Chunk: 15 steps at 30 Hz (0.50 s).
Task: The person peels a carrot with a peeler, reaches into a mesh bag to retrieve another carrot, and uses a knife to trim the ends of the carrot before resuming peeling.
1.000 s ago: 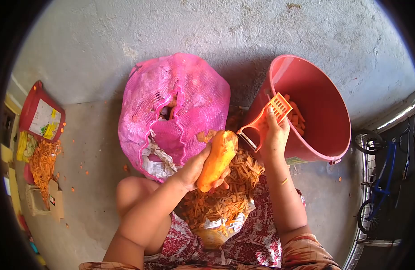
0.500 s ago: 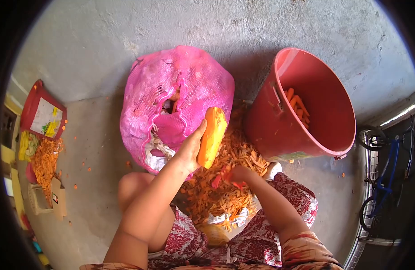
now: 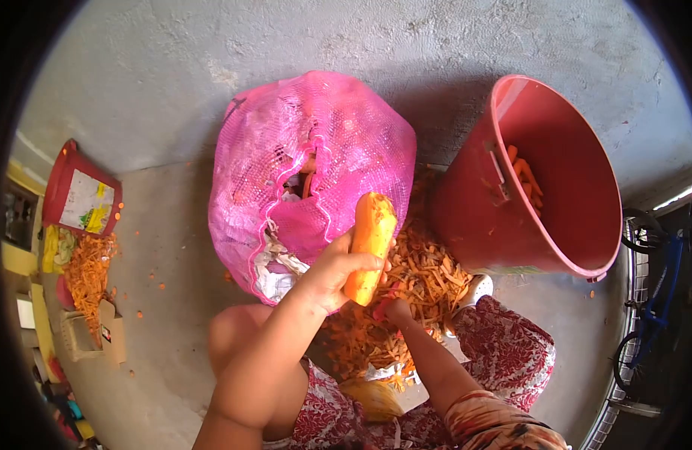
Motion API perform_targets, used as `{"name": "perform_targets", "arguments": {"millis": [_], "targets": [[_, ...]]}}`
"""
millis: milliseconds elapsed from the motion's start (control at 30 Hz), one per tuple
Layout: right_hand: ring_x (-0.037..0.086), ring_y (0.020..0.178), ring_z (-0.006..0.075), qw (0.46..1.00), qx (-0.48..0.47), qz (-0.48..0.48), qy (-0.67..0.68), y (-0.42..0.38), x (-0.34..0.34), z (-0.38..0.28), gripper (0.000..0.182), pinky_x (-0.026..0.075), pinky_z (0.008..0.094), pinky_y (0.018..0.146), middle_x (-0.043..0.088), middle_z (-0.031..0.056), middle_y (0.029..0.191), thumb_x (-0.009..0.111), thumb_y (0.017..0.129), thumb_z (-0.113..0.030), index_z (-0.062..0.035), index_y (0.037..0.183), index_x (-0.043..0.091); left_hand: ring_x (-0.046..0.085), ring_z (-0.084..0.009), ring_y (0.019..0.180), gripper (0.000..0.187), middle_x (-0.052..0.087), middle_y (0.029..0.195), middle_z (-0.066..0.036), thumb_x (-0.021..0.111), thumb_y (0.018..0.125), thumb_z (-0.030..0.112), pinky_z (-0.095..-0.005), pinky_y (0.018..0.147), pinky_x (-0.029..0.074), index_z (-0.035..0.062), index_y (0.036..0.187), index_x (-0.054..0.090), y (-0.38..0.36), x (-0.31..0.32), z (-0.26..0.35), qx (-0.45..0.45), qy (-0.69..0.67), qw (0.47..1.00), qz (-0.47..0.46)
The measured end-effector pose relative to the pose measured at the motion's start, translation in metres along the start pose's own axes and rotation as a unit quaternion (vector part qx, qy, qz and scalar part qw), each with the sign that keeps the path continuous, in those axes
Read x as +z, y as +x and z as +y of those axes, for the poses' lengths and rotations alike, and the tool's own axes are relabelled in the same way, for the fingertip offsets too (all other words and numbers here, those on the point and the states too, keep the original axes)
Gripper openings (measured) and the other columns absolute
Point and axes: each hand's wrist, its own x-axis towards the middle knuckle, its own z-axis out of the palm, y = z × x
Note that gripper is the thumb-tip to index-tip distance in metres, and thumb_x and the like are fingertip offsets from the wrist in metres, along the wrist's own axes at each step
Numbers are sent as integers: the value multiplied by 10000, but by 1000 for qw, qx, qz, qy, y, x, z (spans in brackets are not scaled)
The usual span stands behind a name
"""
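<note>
Left hand (image 3: 337, 268) grips a thick, peeled orange carrot (image 3: 373, 236), slightly tilted, above loose orange peelings (image 3: 430, 279), near a pink mesh sack (image 3: 248, 180). Right hand (image 3: 397, 310) is low at the peelings; grip undeterminable.

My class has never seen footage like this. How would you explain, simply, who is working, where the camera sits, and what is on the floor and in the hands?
No machine works here: these are a person's two bare hands, seen by a camera worn on the head, looking forward and down. The left hand holds a large carrot. The right hand is down at a heap of carrot peelings; a red object shows beside it, too blurred to name. On the floor ahead stand a pink mesh bag and, to its right, a red bucket with carrots inside.
</note>
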Motion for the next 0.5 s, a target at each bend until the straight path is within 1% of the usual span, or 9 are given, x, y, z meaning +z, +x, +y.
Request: {"name": "perform_targets", "arguments": {"millis": [33, 67, 100, 133, 167, 267, 367, 467, 500], "targets": [[604, 722, 199, 988, 67, 20, 136, 27, 30, 5, 169, 486, 320, 561, 614, 112, 848, 502, 803, -167, -30, 837, 594, 551, -190, 729, 486, 531, 876, -100, 584, 630, 19, -307, 635, 481, 0, 1083, 410, 0, 0, 0, 13, -3, 1000, -2], [605, 689, 200, 953, 132, 21, 272, 33, 33, 1, 178, 484, 316, 529, 614, 119, 837, 497, 806, -171, -22, 826, 592, 551, -194, 723, 494, 534, 841, -103, 602, 609, 15, -308, 634, 478, 1, 1067, 417, -1, -1, 2, 13, -3, 1000, -10], [605, 656, 202, 894, 196, 42, 401, 38, 34, -4, 189, 482, 311, 496, 613, 125, 825, 493, 810, -175, -13, 816, 590, 550, -192, 716, 493, 534, 829, -101, 605, 608, 16, -308, 631, 476, 2, 1065, 418, -2, -3, 4, 13, -5, 1000, -10], [603, 627, 208, 813, 256, 44, 521, 20, 7, -15, 203, 477, 310, 466, 612, 131, 818, 489, 812, -182, -4, 809, 587, 548, -190, 710, 492, 534, 816, -100, 607, 607, 17, -308, 627, 473, 2, 1062, 420, -3, -4, 6, 14, -7, 1000, -12], [602, 598, 215, 712, 312, 47, 627, -5, -25, -25, 219, 471, 309, 437, 611, 136, 811, 486, 814, -189, 6, 802, 584, 546, -189, 703, 491, 534, 803, -98, 609, 606, 18, -308, 623, 471, 3, 1059, 421, -4, -5, 6, 14, -11, 1000, -15], [599, 719, 279, 710, 339, 35, 617, -57, -96, -41, 299, 461, 366, 601, 593, 158, 814, 557, 752, -262, 13, 865, 583, 535, -166, 667, 489, 526, 784, -89, 625, 596, 42, -302, 589, 461, 0, 1044, 433, -4, -3, 11, 37, -21, 999, -15], [593, 744, 279, 701, 333, 94, 623, -25, -55, -32, 322, 450, 378, 602, 588, 163, 806, 575, 733, -274, 8, 887, 576, 532, -159, 659, 486, 525, 780, -88, 623, 587, 48, -301, 574, 459, -4, 1034, 439, -7, -4, 15, 45, -16, 999, -14], [586, 773, 286, 737, 340, 68, 580, -11, -44, -23, 341, 439, 389, 614, 588, 156, 826, 566, 735, -292, -3, 916, 573, 532, -158, 657, 479, 525, 780, -90, 610, 585, 45, -299, 564, 460, -6, 1031, 440, -10, 0, 15, 54, -12, 998, -11], [587, 721, 277, 745, 335, 97, 569, -12, -46, -25, 315, 449, 376, 571, 593, 148, 800, 573, 737, -273, 8, 880, 577, 532, -158, 656, 476, 526, 781, -91, 604, 586, 43, -298, 561, 460, -6, 1030, 441, -11, 2, 15, 57, -9, 998, -10]]}}
